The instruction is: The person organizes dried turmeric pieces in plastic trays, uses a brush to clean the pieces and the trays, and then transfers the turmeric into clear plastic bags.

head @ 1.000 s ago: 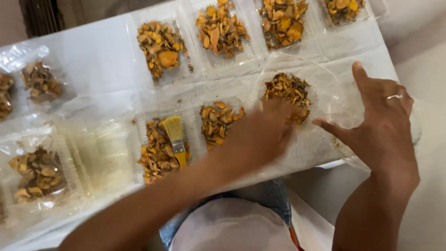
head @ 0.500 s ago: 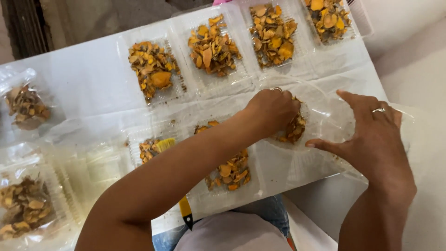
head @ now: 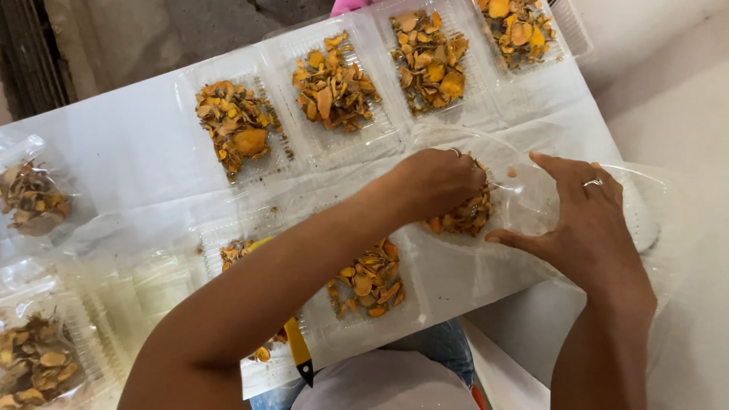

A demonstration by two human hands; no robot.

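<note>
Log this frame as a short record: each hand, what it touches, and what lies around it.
Left hand: closed over orange dried slices in a clear plastic container
Right hand: open, fingers spread, resting on the container's side
Surface: white table
Far row: open clear trays of orange slices
Near row: tray of slices under the left forearm; yellow tool partly hidden by the arm
Left edge: trays of browner pieces
</note>
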